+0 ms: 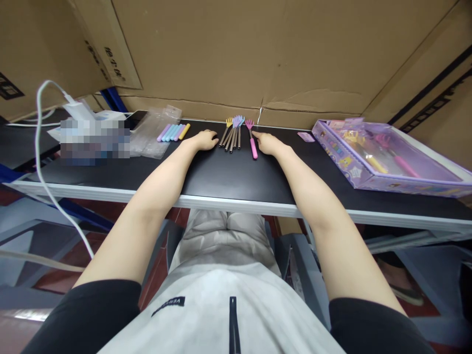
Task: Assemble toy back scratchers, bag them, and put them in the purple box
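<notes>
Hands (205, 141) (269, 144), two, one pink-handled rake (253, 143) between, one purple box (376, 181)

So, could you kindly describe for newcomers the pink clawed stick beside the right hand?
On the black tabletop, look between the left hand and right hand. The pink clawed stick lies right of the bunched clawed rods; unlike them, its handle is pink.

Pink back scratcher (253, 145), black tabletop (232, 174)

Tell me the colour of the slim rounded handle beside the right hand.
The slim rounded handle is pink, best seen in the head view.
</notes>
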Available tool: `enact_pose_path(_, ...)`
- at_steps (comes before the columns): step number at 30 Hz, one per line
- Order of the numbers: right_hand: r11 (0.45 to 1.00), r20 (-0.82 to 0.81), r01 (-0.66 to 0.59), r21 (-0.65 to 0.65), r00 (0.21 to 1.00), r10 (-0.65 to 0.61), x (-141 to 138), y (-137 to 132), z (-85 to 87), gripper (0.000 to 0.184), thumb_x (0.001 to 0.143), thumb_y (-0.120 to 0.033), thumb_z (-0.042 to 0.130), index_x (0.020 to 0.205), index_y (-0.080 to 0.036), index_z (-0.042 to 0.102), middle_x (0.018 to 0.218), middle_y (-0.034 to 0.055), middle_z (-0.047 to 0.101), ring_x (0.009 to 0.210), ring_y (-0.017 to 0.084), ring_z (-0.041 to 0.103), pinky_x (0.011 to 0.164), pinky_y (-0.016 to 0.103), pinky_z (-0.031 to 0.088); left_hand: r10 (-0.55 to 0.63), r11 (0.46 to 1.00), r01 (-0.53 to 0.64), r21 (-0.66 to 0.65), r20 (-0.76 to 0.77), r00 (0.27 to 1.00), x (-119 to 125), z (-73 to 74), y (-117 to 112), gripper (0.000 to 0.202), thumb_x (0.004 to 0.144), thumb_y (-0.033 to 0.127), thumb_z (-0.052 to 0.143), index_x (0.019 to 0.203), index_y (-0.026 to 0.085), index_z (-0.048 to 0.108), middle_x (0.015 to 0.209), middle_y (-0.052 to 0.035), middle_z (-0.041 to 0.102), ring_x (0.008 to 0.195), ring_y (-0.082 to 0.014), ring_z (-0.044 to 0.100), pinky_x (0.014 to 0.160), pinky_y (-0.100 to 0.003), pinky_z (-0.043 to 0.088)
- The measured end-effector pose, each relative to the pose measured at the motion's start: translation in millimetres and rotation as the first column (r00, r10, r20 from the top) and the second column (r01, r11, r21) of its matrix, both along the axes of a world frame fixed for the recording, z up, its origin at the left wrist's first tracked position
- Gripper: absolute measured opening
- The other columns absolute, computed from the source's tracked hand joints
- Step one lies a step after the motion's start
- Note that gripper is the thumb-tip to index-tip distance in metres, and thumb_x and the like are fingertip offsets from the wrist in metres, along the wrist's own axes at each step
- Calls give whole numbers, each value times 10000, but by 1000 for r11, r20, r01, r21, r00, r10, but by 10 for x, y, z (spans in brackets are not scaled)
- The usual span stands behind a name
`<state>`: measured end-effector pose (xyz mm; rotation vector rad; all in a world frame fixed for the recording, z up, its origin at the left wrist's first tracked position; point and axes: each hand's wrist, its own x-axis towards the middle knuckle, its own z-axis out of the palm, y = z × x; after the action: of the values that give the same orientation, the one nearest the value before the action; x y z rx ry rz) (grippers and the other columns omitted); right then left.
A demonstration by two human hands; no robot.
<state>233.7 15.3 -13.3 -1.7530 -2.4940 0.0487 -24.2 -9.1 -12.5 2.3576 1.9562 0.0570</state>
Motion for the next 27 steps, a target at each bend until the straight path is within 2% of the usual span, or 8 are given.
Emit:
enact_pose_path(5,988,-26,-147,55,989,149,-29,37,-49,643,1030,-43,444,1650,-198,520,1710,115,452,1567,271,487,1263,416,439,-18,1000,18,14,-6,1000,-47,-60,80,625,1073,319,363,1636,73,479,1704,-173,477,1590,-253,449,1303,-307,327)
enact_pose_path(9,985,19,-164,58,986,163,-60,48,-58,571,1032,-64,462,1563,-191,629,1736,123,413,1569,300,483,1271,443,432,-19,1000,19,14,-5,1000,-60,-74,101,628,1075,337,358,1641,90,473,1706,-153,481,1592,-237,444,1299,-291,321)
enact_pose_path(14,978,42,-187,90,982,184,-92,24,-47,549,1015,-39,448,1509,-131,668,1668,171,508,1544,327,510,1257,480,446,-10,1000,10,0,1,1000,-29,-32,45,644,1069,322,347,1645,57,457,1709,-177,467,1597,-241,435,1299,-283,313)
enact_pose_path(21,972,99,-202,118,977,190,-114,-21,-6,493,984,-2,430,1385,-89,703,1468,198,668,1418,310,601,1156,433,487,-5,1000,5,-1,14,1000,-1,-3,6,625,1078,298,366,1638,38,466,1704,-195,469,1599,-259,436,1302,-304,324)
enact_pose_path(27,959,206,-234,163,958,198,-142,-88,57,438,940,8,452,1270,-98,719,1361,205,680,1301,321,631,1060,417,473,-2,1000,2,7,16,1000,-13,-14,25,615,1078,308,377,1637,74,479,1703,-173,479,1592,-242,449,1298,-294,333)
